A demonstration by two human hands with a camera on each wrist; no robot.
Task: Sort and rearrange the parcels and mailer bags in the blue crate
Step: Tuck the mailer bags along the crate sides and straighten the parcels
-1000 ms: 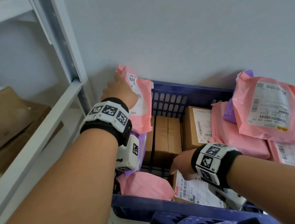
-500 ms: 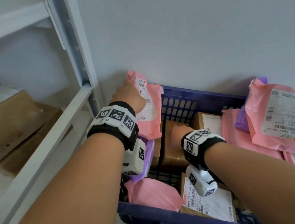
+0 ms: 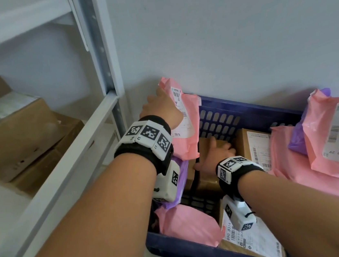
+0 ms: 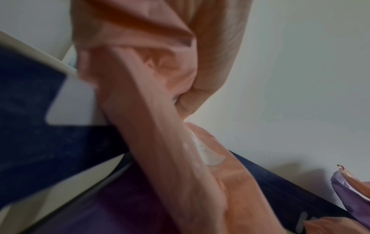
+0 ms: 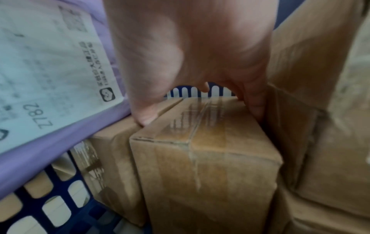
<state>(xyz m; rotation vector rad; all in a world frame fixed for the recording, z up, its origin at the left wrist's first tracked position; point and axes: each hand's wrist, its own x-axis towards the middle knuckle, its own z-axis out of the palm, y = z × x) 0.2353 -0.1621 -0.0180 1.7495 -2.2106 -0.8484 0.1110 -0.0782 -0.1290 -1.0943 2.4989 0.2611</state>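
A blue crate [image 3: 245,108] against the wall holds cardboard parcels and pink and purple mailer bags. My left hand [image 3: 159,108] grips the top of a pink mailer bag [image 3: 187,126] standing upright at the crate's far left corner; the left wrist view shows its pink plastic [image 4: 152,142] bunched in my fingers. My right hand [image 3: 216,154] reaches down onto a taped brown parcel [image 5: 206,158] near the back wall. Its thumb and fingers straddle the box's two sides. A second brown parcel [image 3: 254,147] with a label stands just to the right.
More pink mailer bags [image 3: 336,135] and a purple one [image 3: 297,136] pile at the crate's right. A pink bag [image 3: 186,224] and a labelled parcel [image 3: 252,239] lie at the near edge. A grey metal shelf [image 3: 70,177] with cardboard boxes [image 3: 13,130] stands to the left.
My right hand left the labelled parcel at the near edge, moved toward the back wall and closed over the taped brown parcel. The left hand kept its hold on the upright pink bag.
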